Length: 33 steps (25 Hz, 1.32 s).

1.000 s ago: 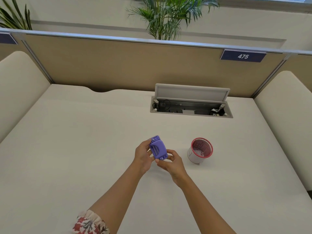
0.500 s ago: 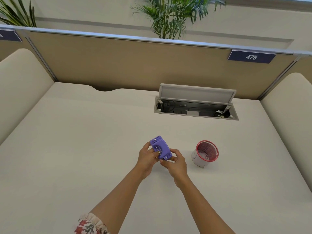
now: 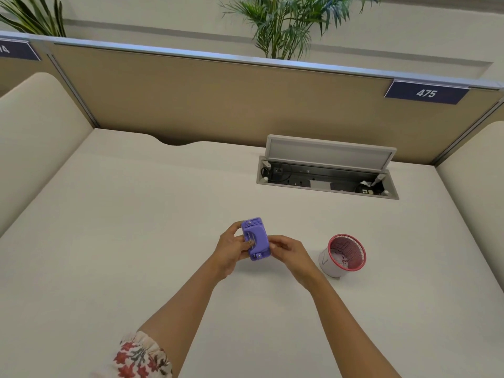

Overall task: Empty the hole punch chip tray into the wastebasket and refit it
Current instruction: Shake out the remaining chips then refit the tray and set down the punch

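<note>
Purple hole punch (image 3: 255, 239) in both grips: left hand (image 3: 228, 248), right hand (image 3: 289, 251); partition label (image 3: 426, 93) reads "475".

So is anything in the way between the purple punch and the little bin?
Nothing visible is. The punch sits in both hands, left hand and right hand, and only bare desk lies between it and the bin to its right.

Only the wastebasket (image 3: 342, 255) (right of centre) interrupts the desk (image 3: 136, 227).
</note>
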### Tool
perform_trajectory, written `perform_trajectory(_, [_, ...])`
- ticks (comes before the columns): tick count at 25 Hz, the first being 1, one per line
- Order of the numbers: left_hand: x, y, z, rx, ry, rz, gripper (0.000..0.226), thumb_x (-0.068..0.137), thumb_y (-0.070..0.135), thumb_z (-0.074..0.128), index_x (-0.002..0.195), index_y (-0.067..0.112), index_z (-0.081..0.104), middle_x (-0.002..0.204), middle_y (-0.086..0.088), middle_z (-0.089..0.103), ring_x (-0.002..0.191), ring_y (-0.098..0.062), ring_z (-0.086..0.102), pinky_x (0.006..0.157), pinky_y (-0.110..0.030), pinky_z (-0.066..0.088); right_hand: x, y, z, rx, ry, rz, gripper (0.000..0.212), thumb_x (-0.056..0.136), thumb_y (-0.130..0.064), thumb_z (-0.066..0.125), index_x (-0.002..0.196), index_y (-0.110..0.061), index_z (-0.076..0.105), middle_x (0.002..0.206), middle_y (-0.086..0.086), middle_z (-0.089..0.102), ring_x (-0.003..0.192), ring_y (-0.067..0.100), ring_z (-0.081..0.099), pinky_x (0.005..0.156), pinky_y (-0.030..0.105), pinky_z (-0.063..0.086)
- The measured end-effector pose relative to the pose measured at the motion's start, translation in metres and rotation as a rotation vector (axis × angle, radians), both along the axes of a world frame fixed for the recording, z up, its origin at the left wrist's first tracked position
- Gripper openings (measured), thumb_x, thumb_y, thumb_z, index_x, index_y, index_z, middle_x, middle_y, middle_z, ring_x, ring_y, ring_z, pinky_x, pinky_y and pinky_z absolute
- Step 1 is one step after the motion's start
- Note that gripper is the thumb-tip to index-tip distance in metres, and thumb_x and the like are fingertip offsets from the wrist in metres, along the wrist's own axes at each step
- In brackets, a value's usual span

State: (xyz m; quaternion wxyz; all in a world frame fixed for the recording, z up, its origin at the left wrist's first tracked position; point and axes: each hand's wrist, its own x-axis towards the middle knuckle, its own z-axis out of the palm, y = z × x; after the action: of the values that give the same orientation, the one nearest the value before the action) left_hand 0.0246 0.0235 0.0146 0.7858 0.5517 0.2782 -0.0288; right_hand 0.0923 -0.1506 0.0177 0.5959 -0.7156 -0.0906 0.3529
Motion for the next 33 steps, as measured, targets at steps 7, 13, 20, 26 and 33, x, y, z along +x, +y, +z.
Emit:
perform_trajectory(7, [0.004,0.019,-0.003,-0.023,0.002,-0.106,0.046,0.089,-0.004,0.065,0.129,0.017,0.058,0.113,-0.023,0.073,0.104,-0.036,0.072,0.090,-0.046,0.059,0.014,0.036,-0.012,-0.230,-0.099,-0.100,0.020,0.088,-0.006,0.060,0.104,-0.010,0.071,0.100,0.009,0.075,0.095,0.024,0.071,0.076,0.025,0.055])
perform_trajectory(13, [0.009,0.028,-0.017,-0.097,0.094,0.234,0.026,0.091,0.005,0.062,0.116,0.011,0.067,0.105,-0.017,0.076,0.090,-0.029,0.073,0.087,-0.040,0.059,0.020,0.075,-0.023,-0.042,0.112,-0.342,0.015,0.088,0.000,0.059,0.099,-0.003,0.069,0.101,0.017,0.073,0.093,0.029,0.068,0.092,0.040,0.057])
perform_trajectory(20, [0.020,0.048,-0.026,0.090,0.123,0.232,0.029,0.097,0.012,0.056,0.125,0.016,0.063,0.119,-0.005,0.069,0.112,-0.021,0.064,0.094,-0.035,0.049,0.033,0.139,-0.037,0.205,0.510,-0.656,0.029,0.091,0.011,0.057,0.117,0.001,0.065,0.100,0.016,0.066,0.091,0.027,0.065,0.089,0.033,0.053])
perform_trajectory(26, [0.041,0.071,-0.028,0.357,0.168,0.035,0.044,0.098,0.013,0.051,0.140,0.023,0.053,0.143,0.002,0.056,0.130,-0.016,0.051,0.108,-0.031,0.039,0.050,0.178,-0.049,0.009,0.446,-0.738,0.015,0.088,0.003,0.066,0.097,-0.008,0.069,0.075,0.005,0.067,0.071,0.021,0.069,0.078,0.031,0.057])
perform_trajectory(33, [0.053,0.075,-0.037,0.514,0.224,-0.077,0.058,0.102,0.023,0.048,0.156,0.030,0.027,0.166,-0.001,0.019,0.155,-0.024,0.009,0.126,-0.044,0.009,0.061,0.188,-0.057,-0.289,0.213,-0.641,0.026,0.088,-0.026,0.070,0.089,-0.001,0.075,0.073,0.008,0.074,0.069,0.021,0.073,0.083,0.037,0.060])
